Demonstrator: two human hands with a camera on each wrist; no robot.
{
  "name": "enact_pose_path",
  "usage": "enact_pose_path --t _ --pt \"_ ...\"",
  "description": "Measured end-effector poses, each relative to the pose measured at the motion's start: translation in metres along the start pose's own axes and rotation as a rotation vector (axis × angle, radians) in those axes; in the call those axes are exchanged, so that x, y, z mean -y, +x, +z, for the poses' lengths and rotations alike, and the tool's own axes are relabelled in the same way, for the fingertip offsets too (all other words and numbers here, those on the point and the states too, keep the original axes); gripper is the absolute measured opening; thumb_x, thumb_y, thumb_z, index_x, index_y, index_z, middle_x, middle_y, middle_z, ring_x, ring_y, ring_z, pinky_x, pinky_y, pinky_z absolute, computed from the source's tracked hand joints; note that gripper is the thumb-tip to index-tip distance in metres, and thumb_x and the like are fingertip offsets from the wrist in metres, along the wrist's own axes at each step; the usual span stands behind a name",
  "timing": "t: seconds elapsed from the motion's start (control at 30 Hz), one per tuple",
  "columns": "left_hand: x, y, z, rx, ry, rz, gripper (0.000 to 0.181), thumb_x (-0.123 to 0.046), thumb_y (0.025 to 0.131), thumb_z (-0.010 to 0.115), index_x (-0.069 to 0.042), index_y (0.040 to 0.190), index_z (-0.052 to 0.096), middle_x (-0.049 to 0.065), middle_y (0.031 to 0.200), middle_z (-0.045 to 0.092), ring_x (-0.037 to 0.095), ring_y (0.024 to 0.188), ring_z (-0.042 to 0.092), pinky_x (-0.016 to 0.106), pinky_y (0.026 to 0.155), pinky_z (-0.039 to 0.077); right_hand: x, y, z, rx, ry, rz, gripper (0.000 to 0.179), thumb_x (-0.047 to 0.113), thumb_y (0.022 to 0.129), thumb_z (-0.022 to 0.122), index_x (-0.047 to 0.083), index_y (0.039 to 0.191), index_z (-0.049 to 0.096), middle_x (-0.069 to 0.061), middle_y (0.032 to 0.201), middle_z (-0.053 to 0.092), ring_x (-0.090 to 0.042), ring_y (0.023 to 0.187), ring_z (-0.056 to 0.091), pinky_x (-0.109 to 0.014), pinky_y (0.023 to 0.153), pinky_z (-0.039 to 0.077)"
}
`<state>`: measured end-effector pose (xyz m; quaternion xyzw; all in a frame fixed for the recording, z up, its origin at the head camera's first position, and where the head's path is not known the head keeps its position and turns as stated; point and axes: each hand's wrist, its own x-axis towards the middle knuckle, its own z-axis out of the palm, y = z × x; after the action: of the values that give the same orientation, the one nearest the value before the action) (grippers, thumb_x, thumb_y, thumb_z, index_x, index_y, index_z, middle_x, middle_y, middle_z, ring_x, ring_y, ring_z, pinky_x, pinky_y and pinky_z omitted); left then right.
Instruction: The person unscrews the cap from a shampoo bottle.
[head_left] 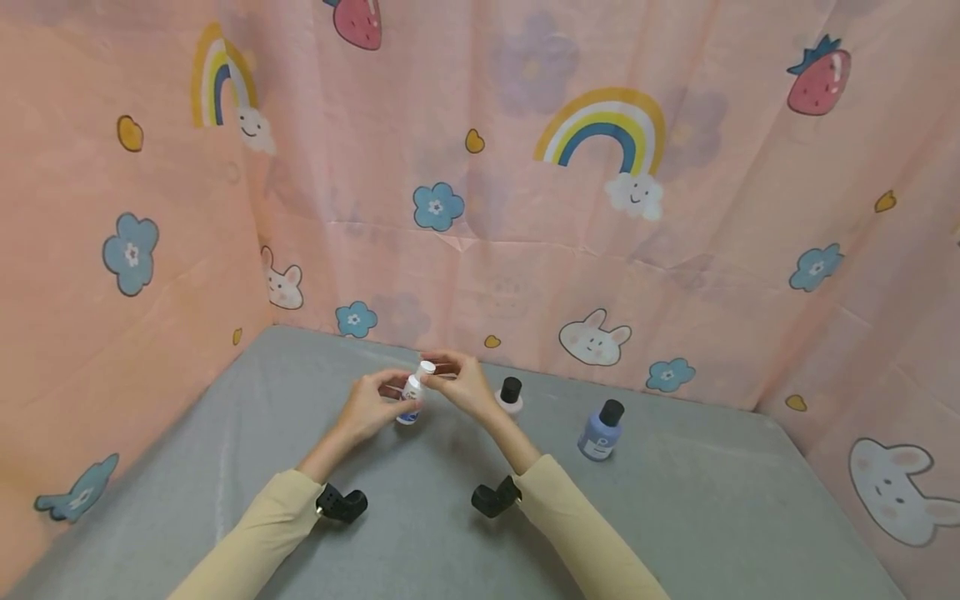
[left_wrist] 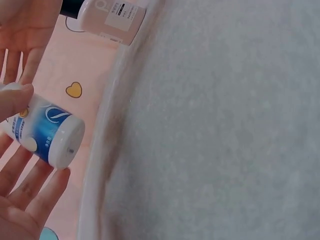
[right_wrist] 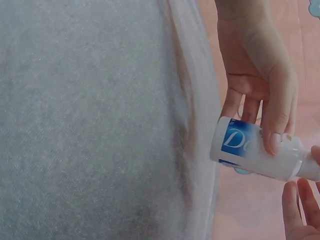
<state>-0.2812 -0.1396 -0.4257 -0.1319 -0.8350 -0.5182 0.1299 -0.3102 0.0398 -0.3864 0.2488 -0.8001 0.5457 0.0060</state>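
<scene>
White-and-blue, a small bottle (left_wrist: 47,131) is held tilted above the desk (head_left: 690,517), at ten o'clock from its middle, the left hand (head_left: 369,406) curling its grip round the body. At the bottle's one o'clock end, the right hand (head_left: 467,386) pinches the white cap (head_left: 427,367). Toward three o'clock stand a pale pink bottle (head_left: 511,406) and, farther out, a lilac bottle (head_left: 598,437).
</scene>
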Motion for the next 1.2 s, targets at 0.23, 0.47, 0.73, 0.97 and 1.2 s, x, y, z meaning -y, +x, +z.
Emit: enact_pose_path --t 0.23,0.47,0.73,0.97,1.2 --pt "-0.005 -0.001 0.005 -0.126 0.07 0.009 0.045 -0.016 0.07 0.085 -0.003 0.11 0.068 0.013 0.096 0.072 0.026 0.082 0.07 0.036 0.069 0.057 0.0 0.0 0.005 -0.117 0.036 0.063 0.036 0.015 0.083 0.073 0.003 0.116 0.065 -0.016 0.107 0.066 -0.024 0.09 0.065 -0.026 0.072 0.054" --pt "-0.006 -0.001 0.01 -0.211 0.145 0.032 0.044 -0.016 0.067 0.088 -0.005 0.105 0.07 0.013 0.093 0.073 0.026 0.079 0.07 0.04 0.07 0.056 0.004 0.001 0.011 -0.225 0.049 0.101 0.032 0.014 0.079 0.077 -0.001 0.105 0.068 -0.016 0.092 0.067 -0.012 0.075 0.064 -0.021 0.065 0.052" --pt "-0.006 -0.002 0.013 -0.245 0.163 0.042 0.044 -0.016 0.067 0.088 -0.005 0.105 0.07 0.014 0.093 0.073 0.028 0.08 0.071 0.042 0.072 0.057 0.006 0.002 0.014 -0.255 0.074 0.13 0.028 0.013 0.078 0.078 -0.003 0.099 0.07 -0.018 0.092 0.069 -0.009 0.073 0.063 -0.021 0.067 0.053" --pt "-0.006 -0.003 0.013 -0.203 0.119 0.033 0.043 -0.012 0.071 0.085 -0.004 0.11 0.069 0.016 0.097 0.072 0.029 0.083 0.071 0.04 0.071 0.058 0.007 0.002 0.013 -0.219 0.053 0.14 0.027 0.015 0.079 0.078 0.0 0.102 0.072 -0.016 0.1 0.072 -0.02 0.086 0.069 -0.026 0.073 0.054" --pt "-0.005 -0.003 0.012 -0.118 0.101 0.044 0.045 -0.012 0.076 0.08 -0.001 0.117 0.065 0.018 0.101 0.071 0.031 0.085 0.071 0.037 0.069 0.059 0.006 0.003 0.01 -0.187 0.057 0.148 0.028 0.011 0.08 0.076 0.002 0.105 0.072 -0.016 0.104 0.072 -0.024 0.092 0.069 -0.025 0.074 0.055"
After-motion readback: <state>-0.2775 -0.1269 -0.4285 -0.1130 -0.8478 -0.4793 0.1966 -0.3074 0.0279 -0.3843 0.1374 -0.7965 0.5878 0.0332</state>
